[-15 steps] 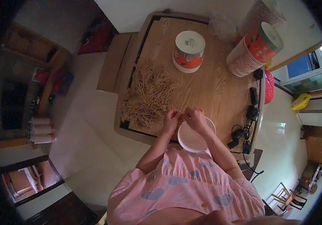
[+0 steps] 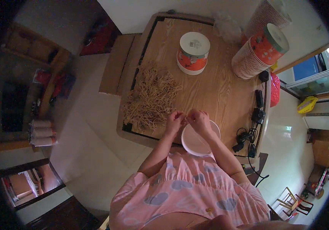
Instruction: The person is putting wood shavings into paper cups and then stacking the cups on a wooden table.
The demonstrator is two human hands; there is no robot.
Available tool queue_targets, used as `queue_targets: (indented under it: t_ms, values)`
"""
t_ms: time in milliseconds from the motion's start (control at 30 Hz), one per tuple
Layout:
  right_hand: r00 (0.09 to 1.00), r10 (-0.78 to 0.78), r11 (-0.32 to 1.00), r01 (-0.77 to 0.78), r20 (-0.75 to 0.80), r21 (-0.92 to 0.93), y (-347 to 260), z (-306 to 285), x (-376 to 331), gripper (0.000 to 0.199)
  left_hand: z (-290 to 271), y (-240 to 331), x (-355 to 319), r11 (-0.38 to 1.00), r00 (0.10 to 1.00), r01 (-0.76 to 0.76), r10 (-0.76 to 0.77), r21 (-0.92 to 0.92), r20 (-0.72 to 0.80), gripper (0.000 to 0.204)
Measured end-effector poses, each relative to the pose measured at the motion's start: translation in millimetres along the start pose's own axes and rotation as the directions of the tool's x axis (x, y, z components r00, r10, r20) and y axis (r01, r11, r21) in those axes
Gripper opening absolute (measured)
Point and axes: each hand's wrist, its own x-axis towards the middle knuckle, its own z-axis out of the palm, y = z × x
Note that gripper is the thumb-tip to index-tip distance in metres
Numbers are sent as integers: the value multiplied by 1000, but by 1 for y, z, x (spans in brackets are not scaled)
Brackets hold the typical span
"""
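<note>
Wooden table (image 2: 214, 90) with dark edge trim, set against a white wall. On it: heap of tan string-like strands (image 2: 151, 97) at the left side, white bowl (image 2: 199, 138) at the near edge, upright paper tub with white lid (image 2: 193, 52) at the middle back, stacks of paper cups lying sideways (image 2: 258, 50) at the right back, black chargers and cables (image 2: 253, 122) along the right edge.
</note>
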Motion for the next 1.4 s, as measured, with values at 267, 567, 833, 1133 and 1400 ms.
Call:
queue_targets:
  t_ms: [267,567,833,1133,1400]
  values:
    - [999,-34,998,35,27,-50,-4,-4,-1,9,3,-2,2,998,1000,16,-14,58,-21,2]
    - [992,-129,986,128,-3,-105,-1,2,0,10,2,-20,16,819,903,-404,428,409,34,10]
    - [996,-6,1000,4,83,23,-1,-2,3,11,-14,-21,32,986,995,-62,47,157,93,9]
    - [973,84,966,-132,217,221,15,-10,13,13,-8,4,8,982,970,43,-85,186,226,16]
    - [933,106,945,-202,343,258,17,-17,22,12,-3,25,6,972,978,196,-203,130,47,13]
